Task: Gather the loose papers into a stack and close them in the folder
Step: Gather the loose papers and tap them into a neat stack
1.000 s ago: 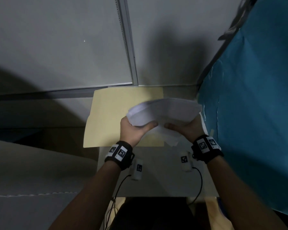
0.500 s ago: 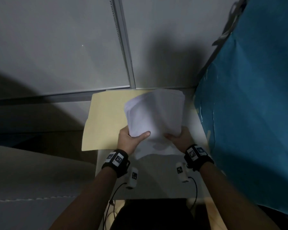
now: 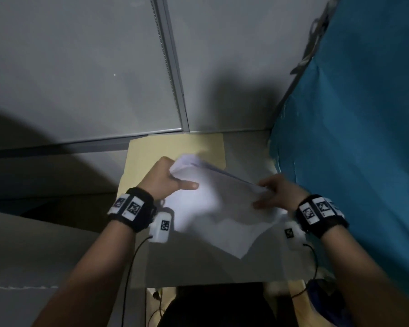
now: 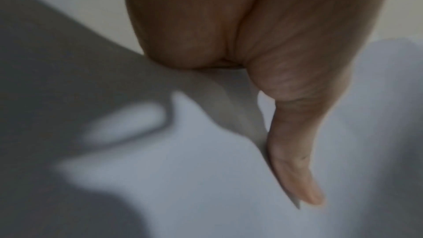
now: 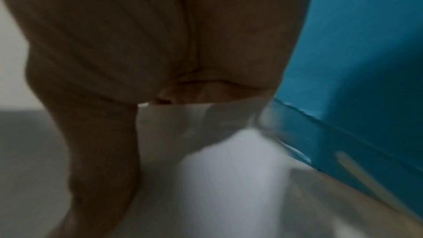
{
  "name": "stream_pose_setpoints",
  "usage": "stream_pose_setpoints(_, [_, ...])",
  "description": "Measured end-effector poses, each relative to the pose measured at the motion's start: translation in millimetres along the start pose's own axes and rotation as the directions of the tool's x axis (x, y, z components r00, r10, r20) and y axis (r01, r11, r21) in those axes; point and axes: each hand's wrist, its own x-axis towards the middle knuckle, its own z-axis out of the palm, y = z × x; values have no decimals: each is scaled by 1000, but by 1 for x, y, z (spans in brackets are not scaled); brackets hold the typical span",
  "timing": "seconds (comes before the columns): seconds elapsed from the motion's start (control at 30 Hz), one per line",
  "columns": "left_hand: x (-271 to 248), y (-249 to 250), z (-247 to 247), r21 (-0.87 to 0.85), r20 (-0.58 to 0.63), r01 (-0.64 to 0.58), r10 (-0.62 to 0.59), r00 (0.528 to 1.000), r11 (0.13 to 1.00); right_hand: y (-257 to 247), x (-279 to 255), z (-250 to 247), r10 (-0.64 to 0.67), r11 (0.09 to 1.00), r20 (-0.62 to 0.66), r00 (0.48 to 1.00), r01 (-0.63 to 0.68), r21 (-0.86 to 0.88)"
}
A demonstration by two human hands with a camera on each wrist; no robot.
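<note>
In the head view, both hands hold one bundle of white papers (image 3: 217,204) above the grey table (image 3: 198,267). The left hand (image 3: 162,179) grips the far left corner, thumb on top, fingers underneath. The right hand (image 3: 278,193) pinches the right edge. The bundle is tilted, its sheets uneven, with a corner hanging toward the person. Only this view shows the tan folder (image 3: 175,149), lying open and flat behind the papers, and the blue cloth (image 3: 352,161) on the right.

The left wrist view is blurred; the thumb (image 4: 295,160) presses flat on white paper.

The right wrist view shows the curled fingers (image 5: 183,95) closing over the paper's edge, blue cloth just beside.
</note>
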Motion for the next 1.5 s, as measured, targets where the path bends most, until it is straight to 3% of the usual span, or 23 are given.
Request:
stream_pose_setpoints(0.07, [-14,-20,-17,-207,-23,57,-63,998,977,15,-6,-9,31,972,-49,998,-18,233])
stream_pose_setpoints(0.1, [-20,-28,-22,-290,-40,87,-103,994,953,17,-7,-8,4,911,-59,998,21,412])
stream_pose_setpoints(0.17, [-30,-38,-23,-396,-70,102,-141,988,913,14,-4,3,2,690,-33,999,22,723])
stream_pose_setpoints(0.2, [-32,-43,-19,-430,-94,107,-162,982,897,9,-1,12,21,604,-9,1000,-6,797])
stream_pose_setpoints(0.23, [-36,-45,-12,-460,-123,116,-193,973,880,7,5,21,59,573,-3,998,-31,819])
stream_pose_setpoints(0.33, [-41,-55,16,-431,-225,136,-252,941,892,-4,16,47,179,684,-103,978,-49,727])
stream_pose_setpoints(0.47, [-49,-49,54,-417,-386,82,-258,886,905,-7,19,58,125,865,-397,909,96,493])
stream_pose_setpoints(0.57, [-51,-48,69,-508,-440,59,-318,840,859,-2,13,56,130,854,-496,858,157,496])
stream_pose_setpoints(0.67, [-49,-61,78,-512,-391,103,-338,856,853,19,14,63,149,876,-465,873,102,472])
stream_pose_setpoints(0.8, [-38,-100,91,-448,-319,167,-332,888,878,55,22,89,316,901,-383,868,-147,409])
stream_pose_setpoints(0.93, [-21,-104,96,-412,-346,221,-376,859,884,53,31,93,365,862,-414,834,-134,489])
stream_pose_setpoints(1.03, [-11,-104,95,-452,-384,179,-372,845,874,53,30,86,376,848,-432,819,-117,516])
stream_pose_setpoints(1.13, [-13,-110,105,-433,-360,178,-350,865,884,61,31,94,425,849,-356,832,-231,475])
stream_pose_setpoints(1.3, [-12,-111,100,-493,-359,166,-373,855,854,40,28,67,274,919,-438,856,-98,382])
stream_pose_setpoints(1.4, [-11,-96,65,-572,-475,3,-334,814,820,30,9,34,195,942,-444,875,-41,332])
stream_pose_setpoints(1.47, [-17,-63,43,-389,-607,-88,-184,773,917,20,-2,17,131,950,-421,898,8,311])
stream_pose_setpoints(1.5, [-19,-42,37,-213,-608,-130,-28,793,968,13,-5,12,88,967,-400,912,19,256])
